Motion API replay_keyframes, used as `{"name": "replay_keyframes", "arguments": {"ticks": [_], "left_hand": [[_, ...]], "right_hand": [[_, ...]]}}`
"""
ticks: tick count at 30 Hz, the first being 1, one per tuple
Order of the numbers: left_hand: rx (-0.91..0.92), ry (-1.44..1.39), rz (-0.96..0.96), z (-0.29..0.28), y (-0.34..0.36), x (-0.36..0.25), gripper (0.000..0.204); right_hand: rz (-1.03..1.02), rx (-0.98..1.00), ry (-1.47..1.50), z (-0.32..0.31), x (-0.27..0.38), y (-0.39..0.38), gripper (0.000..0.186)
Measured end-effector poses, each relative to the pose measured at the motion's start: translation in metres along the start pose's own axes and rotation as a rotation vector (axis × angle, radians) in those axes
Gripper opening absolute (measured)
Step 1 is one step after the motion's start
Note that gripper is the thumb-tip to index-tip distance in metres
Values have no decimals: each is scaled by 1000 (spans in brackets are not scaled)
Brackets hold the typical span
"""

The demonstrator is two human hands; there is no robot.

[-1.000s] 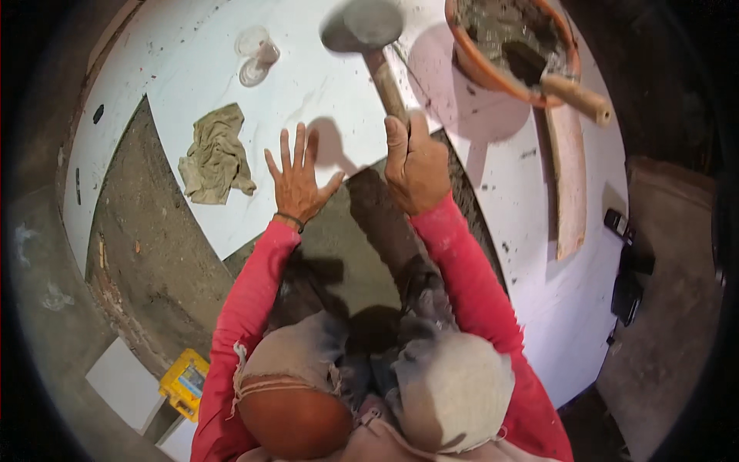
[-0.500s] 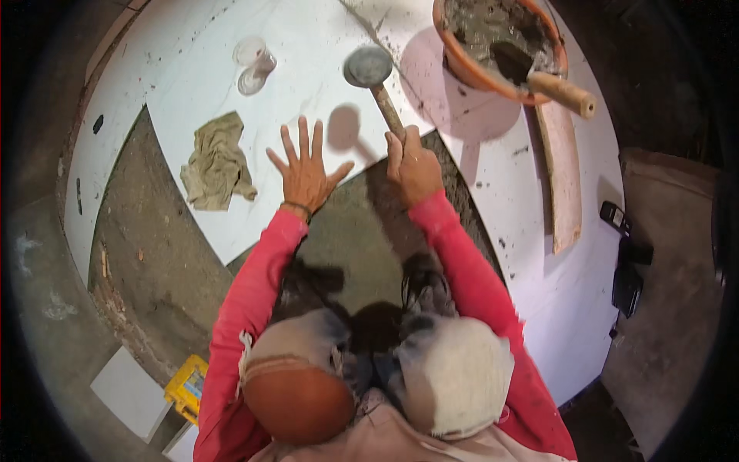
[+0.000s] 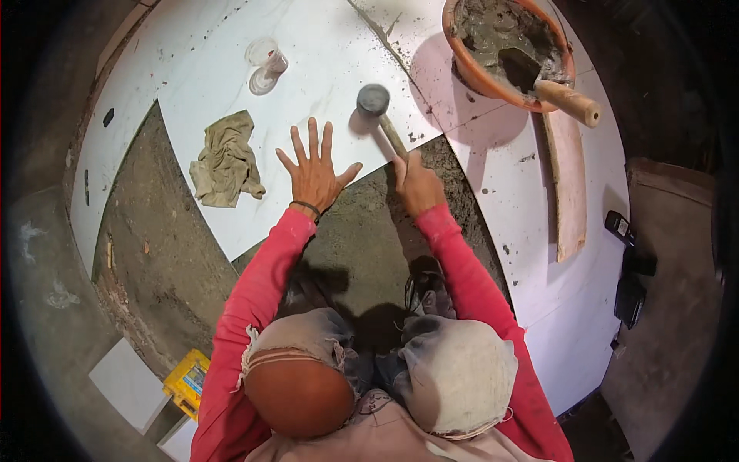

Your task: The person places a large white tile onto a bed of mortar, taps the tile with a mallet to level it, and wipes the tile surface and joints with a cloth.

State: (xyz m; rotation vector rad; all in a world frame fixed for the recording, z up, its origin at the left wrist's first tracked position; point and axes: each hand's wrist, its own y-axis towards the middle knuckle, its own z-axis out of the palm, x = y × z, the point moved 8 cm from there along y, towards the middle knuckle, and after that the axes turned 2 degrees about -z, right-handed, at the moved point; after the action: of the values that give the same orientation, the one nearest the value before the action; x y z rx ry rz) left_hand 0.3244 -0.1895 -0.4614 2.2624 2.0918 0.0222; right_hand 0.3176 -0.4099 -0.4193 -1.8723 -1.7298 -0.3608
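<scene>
My left hand lies palm down with spread fingers near the edge of a large white tile. In my right hand is the wooden handle of a rubber mallet, its dark round head over the tile just beyond. The head's shadow falls close beside it; whether it touches the tile I cannot tell. Left of my left hand a crumpled olive cloth rests on the tile. Bare grey mortar or concrete shows between my forearms.
An orange basin of wet mortar stands far right, with a wooden-handled trowel in it. A pale strip lies below it, near a black handheld device. A clear plastic cup stands beyond the cloth. A yellow case sits lower left.
The mallet head has come down closer to the tile, and its shadow has drawn in toward it. My left hand stays spread on the tile. The whole view has shifted slightly.
</scene>
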Motion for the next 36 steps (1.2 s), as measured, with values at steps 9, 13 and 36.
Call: {"name": "replay_keyframes", "arguments": {"ticks": [9,13,36], "left_hand": [[45,6,-11,7,1,0,107],[56,3,-10,7,1,1,107],[-87,-124,-3,11,-3,5,110]], "right_hand": [[-185,-198,190,-20,16,3,26],[-371,-315,445,-37,26,-4,32],[-225,-248,220,-15,8,-15,31]]}}
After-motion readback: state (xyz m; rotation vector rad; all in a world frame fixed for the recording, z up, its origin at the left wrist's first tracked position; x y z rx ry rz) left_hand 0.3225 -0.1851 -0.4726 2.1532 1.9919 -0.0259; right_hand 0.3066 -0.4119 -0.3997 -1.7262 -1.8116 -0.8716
